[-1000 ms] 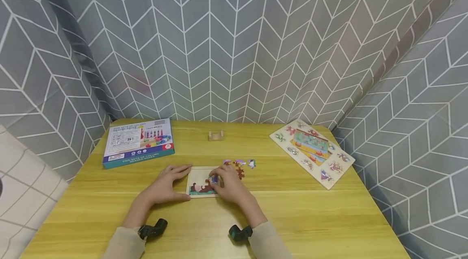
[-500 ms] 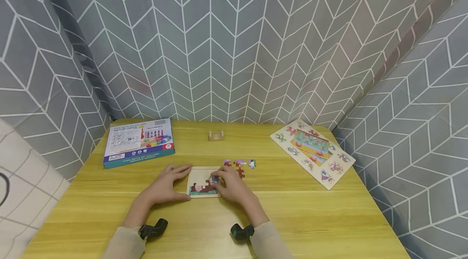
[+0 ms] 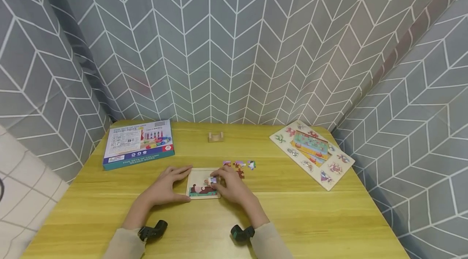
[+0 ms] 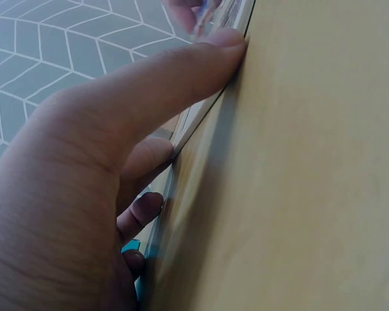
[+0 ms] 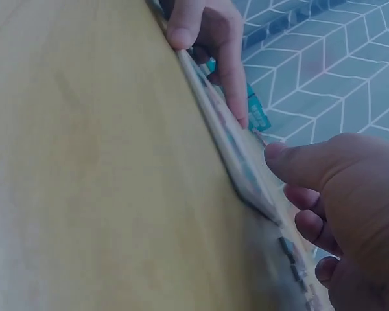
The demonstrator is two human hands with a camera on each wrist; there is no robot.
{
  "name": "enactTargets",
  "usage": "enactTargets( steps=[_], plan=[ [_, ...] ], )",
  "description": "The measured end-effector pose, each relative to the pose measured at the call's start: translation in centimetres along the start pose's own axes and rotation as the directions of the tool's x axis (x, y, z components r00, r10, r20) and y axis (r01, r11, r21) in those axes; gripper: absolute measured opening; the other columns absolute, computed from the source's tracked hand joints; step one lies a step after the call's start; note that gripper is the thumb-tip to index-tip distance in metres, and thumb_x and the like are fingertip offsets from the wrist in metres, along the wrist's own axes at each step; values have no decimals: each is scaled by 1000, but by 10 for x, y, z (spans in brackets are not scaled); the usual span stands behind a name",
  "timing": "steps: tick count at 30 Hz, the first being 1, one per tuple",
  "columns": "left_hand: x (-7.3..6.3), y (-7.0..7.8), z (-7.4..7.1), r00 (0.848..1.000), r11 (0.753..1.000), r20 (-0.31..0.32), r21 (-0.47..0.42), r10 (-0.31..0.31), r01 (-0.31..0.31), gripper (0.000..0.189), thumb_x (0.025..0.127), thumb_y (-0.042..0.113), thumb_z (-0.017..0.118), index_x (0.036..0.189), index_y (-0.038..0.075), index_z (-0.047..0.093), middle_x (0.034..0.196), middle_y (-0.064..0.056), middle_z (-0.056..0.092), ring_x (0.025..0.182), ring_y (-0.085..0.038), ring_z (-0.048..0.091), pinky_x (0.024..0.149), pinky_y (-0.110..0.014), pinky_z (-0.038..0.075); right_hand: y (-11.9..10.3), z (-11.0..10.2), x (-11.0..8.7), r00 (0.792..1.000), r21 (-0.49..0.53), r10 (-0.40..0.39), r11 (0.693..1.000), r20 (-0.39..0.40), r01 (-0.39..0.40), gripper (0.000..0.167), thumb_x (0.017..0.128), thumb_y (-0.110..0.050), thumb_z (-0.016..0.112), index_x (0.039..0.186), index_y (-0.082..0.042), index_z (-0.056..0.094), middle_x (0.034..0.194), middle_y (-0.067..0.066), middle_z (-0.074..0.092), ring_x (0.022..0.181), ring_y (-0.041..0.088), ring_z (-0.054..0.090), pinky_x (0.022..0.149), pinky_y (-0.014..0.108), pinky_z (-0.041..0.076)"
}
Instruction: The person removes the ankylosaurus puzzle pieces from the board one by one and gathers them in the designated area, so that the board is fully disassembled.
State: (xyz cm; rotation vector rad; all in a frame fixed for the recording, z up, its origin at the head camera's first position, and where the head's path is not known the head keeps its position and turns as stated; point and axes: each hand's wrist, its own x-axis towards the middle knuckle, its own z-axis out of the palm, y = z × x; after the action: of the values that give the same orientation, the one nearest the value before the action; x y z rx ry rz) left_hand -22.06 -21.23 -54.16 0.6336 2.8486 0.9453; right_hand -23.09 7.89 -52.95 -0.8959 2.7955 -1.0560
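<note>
A small wooden jigsaw tray [image 3: 204, 198] lies on the table, with joined brown and green pieces [image 3: 199, 190] along its lower part. My left hand [image 3: 166, 186] spans the tray's left side, thumb stretched to the near corner and index finger to the far one. Over the tray's right half, my right hand [image 3: 230, 184] pinches a puzzle piece [image 3: 210, 180] with purple and light patches between thumb and fingers. Its thumb [image 5: 277, 152] shows above the tray in the right wrist view. The piece's far side is hidden by the fingers.
Loose puzzle pieces [image 3: 239, 165] lie beyond the right hand. A beaded-boxes carton [image 3: 138, 144] sits back left and a notched wooden block [image 3: 215, 137] back centre. On the right, a picture board [image 3: 279, 137] bears colourful cards [image 3: 310, 144]. A patterned curtain [image 3: 219, 47] rises behind the table.
The piece in my right fingers has shifted slightly left and turned, now showing more of its light and purple face. My left hand has stayed at the tray's left side.
</note>
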Motion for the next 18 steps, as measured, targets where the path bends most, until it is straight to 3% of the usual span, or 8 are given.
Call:
enactTargets(
  steps=[6, 9, 14, 18],
  plan=[
    [-1, 2, 3, 1000, 1000, 4, -9, 7, -7, 105, 75, 59, 91, 162, 20, 47, 163, -4, 47, 128, -30, 44, 103, -64, 45, 7, -16, -7, 998, 110, 49, 993, -43, -44, 32, 102, -22, 73, 130, -7, 72, 117, 3, 67, 104, 19, 59, 90, 33, 53],
    [-1, 2, 4, 1000, 1000, 10, -17, 10, -10, 105, 75, 59, 91, 162, 20, 47, 164, -3, 46, 127, -29, 44, 103, -63, 45, 19, -31, -15, 993, 135, 73, 989, -91, -60, 29, 101, -20, 75, 127, -6, 74, 120, 8, 70, 104, 24, 62, 90, 38, 55],
    [-1, 0, 4, 1000, 1000, 6, -22, -12, 12, 105, 75, 58, 91, 163, 22, 46, 163, -2, 46, 127, -27, 43, 104, -61, 45, 47, -58, -32, 972, 143, 141, 983, -186, -116, 29, 99, -16, 77, 127, -10, 75, 127, 7, 71, 115, 26, 65, 100, 49, 54],
    [0, -1, 2, 1000, 1000, 4, -18, -12, 12, 105, 75, 60, 91, 163, 22, 46, 163, -2, 47, 127, -27, 43, 104, -61, 45, 67, -74, -46, 953, 138, 199, 976, -229, -171, 32, 98, -15, 77, 129, -10, 74, 122, 3, 72, 107, 22, 63, 95, 47, 53]
  ],
)
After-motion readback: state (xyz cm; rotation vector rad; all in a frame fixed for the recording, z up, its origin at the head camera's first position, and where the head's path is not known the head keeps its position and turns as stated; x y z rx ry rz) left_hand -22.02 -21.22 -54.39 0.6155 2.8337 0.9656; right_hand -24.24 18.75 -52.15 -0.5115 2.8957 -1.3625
